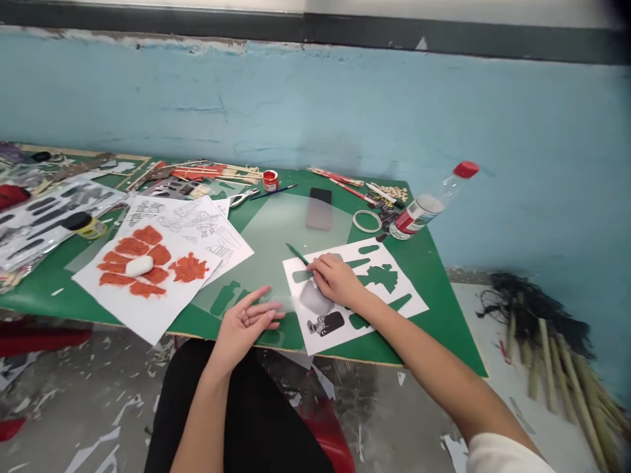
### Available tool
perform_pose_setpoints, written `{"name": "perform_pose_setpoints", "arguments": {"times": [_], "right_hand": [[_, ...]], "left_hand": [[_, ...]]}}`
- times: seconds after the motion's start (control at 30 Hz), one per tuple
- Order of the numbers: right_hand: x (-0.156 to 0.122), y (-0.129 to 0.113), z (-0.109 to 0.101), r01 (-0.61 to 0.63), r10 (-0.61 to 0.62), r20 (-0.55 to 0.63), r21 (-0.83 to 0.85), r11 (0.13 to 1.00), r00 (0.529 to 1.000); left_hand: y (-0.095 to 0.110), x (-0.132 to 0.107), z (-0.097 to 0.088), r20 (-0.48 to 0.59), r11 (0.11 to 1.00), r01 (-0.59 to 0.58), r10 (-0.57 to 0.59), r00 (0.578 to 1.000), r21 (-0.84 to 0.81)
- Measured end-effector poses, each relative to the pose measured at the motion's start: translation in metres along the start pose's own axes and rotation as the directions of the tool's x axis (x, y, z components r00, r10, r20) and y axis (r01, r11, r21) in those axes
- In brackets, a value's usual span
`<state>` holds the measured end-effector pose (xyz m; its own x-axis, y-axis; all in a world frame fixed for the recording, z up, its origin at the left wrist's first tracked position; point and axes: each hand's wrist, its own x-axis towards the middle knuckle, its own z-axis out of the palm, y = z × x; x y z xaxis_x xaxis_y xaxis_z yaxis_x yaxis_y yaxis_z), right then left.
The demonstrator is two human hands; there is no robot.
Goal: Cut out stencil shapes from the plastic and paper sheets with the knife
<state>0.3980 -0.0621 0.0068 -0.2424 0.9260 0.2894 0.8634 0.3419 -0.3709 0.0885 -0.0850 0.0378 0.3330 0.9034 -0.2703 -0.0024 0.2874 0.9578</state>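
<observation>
My right hand is shut on a thin green-handled brush, its tip down on a white sheet with cut-out shapes lying on the green table. A grey and black printed figure shows on the sheet just below the hand. My left hand rests open, palm partly up, at the near table edge on a clear plastic sheet. It holds nothing.
A white sheet with orange-red painted shapes and a white eraser-like block lies to the left. A red paint pot, pliers, tape ring, tilted bottle with red cap, sticks and stencils crowd the back. Bamboo stalks lie on the floor right.
</observation>
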Motion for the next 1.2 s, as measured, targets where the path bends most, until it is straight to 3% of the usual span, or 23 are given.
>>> {"name": "perform_pose_setpoints", "arguments": {"times": [0.1, 0.33, 0.53, 0.67, 0.77, 1.0, 1.2], "right_hand": [[-0.006, 0.002, 0.002, 0.038, -0.038, -0.019, -0.008, 0.999, 0.999], [-0.006, 0.012, 0.005, -0.020, 0.011, -0.132, -0.070, 0.997, 0.991], [-0.002, 0.014, 0.009, -0.004, -0.016, -0.152, -0.132, 0.991, 0.988], [-0.009, 0.004, 0.002, 0.007, -0.034, -0.134, -0.199, 0.980, 0.990], [-0.042, -0.014, -0.012, 0.009, -0.036, -0.108, -0.240, 0.971, 0.993], [-0.160, -0.066, -0.027, 0.029, -0.031, -0.003, -0.312, 0.950, 0.999], [-0.200, -0.076, -0.037, 0.043, -0.040, 0.015, -0.368, 0.929, 0.999]], "left_hand": [[0.000, 0.000, -0.002, 0.015, 1.000, 0.011, -0.011, 1.000, -0.004], [-0.005, 0.004, -0.012, 0.085, 0.999, 0.047, -0.046, 0.995, -0.001], [-0.019, 0.019, -0.022, 0.134, 0.999, 0.050, -0.052, 0.990, 0.015], [-0.031, 0.028, -0.025, 0.100, 1.000, -0.005, 0.004, 0.995, 0.010], [-0.039, 0.028, -0.027, 0.064, 0.997, -0.072, 0.071, 0.995, 0.010], [-0.051, 0.023, -0.021, 0.100, 0.976, -0.202, 0.195, 0.976, 0.074], [-0.060, 0.027, -0.015, 0.080, 0.967, -0.251, 0.249, 0.965, 0.028]]}}
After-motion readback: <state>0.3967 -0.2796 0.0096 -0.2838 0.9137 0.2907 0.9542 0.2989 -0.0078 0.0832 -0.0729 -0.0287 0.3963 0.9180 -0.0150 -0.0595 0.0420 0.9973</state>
